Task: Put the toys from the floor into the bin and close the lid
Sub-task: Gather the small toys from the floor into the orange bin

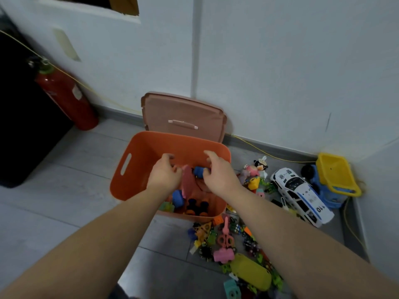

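The orange bin [138, 169] stands open on the grey floor, and both of my hands are over its mouth. My left hand [165, 175] has loosely curled fingers with nothing in them. A blurred long pink toy [187, 182] hangs just right of those fingers, inside the bin. My right hand [218, 173] pinches a small blue toy [198, 171] at its fingertips. Several toys lie on the bin's bottom [194, 207]. The pink lid [183, 117] leans upright against the wall behind the bin. A heap of small toys [226, 240] lies on the floor to the right.
A white police car [300, 195] and a blue and yellow toy truck [334, 180] sit by the right corner. A yellow oval case [251, 272] lies near the heap. A red fire extinguisher [67, 98] leans at the left beside a black cabinet [19, 126].
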Tool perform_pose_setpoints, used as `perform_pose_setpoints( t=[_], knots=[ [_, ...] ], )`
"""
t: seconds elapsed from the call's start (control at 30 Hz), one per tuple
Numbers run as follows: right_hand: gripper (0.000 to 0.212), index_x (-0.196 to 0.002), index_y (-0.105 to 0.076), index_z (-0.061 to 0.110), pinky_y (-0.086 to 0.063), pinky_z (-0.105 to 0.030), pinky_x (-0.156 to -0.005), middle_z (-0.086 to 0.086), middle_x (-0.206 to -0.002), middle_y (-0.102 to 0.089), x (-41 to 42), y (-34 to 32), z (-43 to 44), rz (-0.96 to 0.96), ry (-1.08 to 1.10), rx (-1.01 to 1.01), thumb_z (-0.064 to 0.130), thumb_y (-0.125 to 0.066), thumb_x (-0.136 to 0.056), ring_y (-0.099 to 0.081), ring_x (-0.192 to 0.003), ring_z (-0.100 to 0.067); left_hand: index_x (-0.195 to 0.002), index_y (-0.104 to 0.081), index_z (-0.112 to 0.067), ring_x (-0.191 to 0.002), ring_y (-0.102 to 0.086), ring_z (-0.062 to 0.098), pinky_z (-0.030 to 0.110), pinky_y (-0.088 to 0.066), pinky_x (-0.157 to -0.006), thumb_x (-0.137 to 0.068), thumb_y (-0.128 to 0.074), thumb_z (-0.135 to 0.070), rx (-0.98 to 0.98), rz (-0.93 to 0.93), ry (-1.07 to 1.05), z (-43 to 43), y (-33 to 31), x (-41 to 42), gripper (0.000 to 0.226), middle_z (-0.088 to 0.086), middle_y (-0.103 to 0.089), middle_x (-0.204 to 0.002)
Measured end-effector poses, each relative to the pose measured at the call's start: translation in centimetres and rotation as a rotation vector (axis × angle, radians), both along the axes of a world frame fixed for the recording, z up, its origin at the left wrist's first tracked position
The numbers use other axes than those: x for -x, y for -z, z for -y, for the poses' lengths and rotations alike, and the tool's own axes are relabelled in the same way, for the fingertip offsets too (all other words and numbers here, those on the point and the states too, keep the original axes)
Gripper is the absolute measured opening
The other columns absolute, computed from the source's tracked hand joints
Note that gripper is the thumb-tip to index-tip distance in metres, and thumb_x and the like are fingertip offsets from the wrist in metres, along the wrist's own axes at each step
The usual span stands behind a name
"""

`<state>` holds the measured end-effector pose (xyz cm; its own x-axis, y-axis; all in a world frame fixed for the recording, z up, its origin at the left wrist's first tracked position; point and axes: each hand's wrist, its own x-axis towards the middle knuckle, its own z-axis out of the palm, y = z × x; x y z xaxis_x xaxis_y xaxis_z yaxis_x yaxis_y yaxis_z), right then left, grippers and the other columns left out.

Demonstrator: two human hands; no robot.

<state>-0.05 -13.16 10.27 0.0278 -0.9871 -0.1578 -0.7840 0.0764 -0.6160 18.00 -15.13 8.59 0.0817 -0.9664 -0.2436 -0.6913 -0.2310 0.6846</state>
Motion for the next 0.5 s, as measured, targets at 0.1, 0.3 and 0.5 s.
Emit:
perform_pose_setpoints(
  t=[0.1,0.3,0.5],
  knots=[
    [0.054,-0.147,-0.041,0.023,-0.046,-0.037,-0.104,-0.007,-0.142,-0.053,1.2,-0.3,-0.2,-0.008,0.027,0.089,0.016,-0.053,-0.095,-0.053,-0.127,-0.025,-0.134,-0.048,-0.021,-0.103,-0.062,0.02,0.04,-0.054,-0.09,-0.09,-0.06,-0.025,0.019,-0.017,0.077,-0.1,0.0,1.7,0.046,0.003,-0.062,-0.12],
    [0.049,-0.142,-0.046,0.02,-0.044,-0.041,-0.105,-0.005,-0.135,-0.056,6.2,0.1,-1.4,-0.098,0.129,0.223,0.021,-0.054,-0.094,-0.05,-0.125,-0.024,-0.132,-0.051,-0.021,-0.106,-0.06,0.017,0.037,-0.05,-0.094,-0.087,-0.057,-0.023,0.157,-0.077,0.256,-0.8,-1.4,8.6,0.046,-0.001,-0.061,-0.117],
    [0.053,-0.144,-0.043,0.016,-0.041,-0.048,-0.107,-0.01,-0.145,-0.045,13.0,2.5,-5.3,-0.222,0.163,0.131,0.029,-0.053,-0.094,-0.044,-0.132,-0.033,-0.132,-0.053,-0.016,-0.106,-0.058,0.015,0.033,-0.048,-0.097,-0.089,-0.059,-0.018,0.231,-0.124,0.422,-2.1,-1.9,15.9,0.044,0.002,-0.058,-0.12]
  ],
)
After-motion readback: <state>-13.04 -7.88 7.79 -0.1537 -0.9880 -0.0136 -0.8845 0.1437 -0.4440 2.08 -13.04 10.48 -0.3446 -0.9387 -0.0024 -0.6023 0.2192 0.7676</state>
